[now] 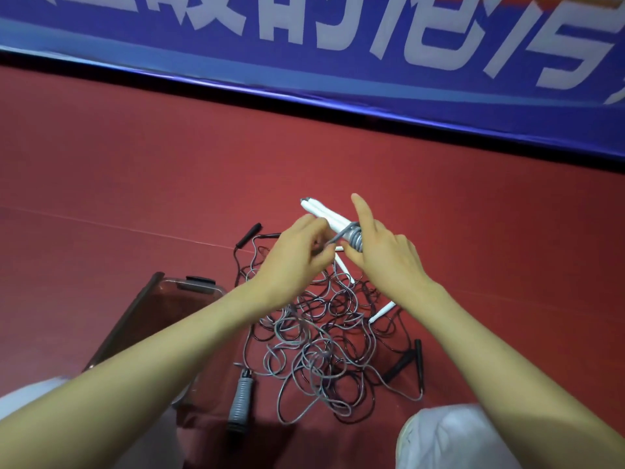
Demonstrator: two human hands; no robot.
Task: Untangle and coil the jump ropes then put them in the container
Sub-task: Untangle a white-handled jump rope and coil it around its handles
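A: Where is the rope being worked on?

B: Held up above the pile. The paired white handles (321,213) lie side by side, tilted up to the left, and the grey cord (355,240) is wound in tight turns round their lower end.

A: And the grip?

B: The right hand (385,255) clasps the handles at the wound part, thumb under them, index finger sticking straight up. The left hand (297,255) pinches a loose strand of the grey cord between its curled fingertips, just beside the coil.

A: What lies below?

B: The tangle of ropes (321,336), grey and black cords looped over one another on the red floor (135,164). A single white handle (382,313) pokes out at its right, black handles (248,235) at its upper left and lower right, and a grey ribbed handle (240,401) at its near left.

A: The container?

B: The clear brown-tinted container (135,319) stands just left of the tangle, partly behind the left forearm. White-clad knees (449,434) frame the bottom, and a blue banner (338,62) with white characters runs across the top.
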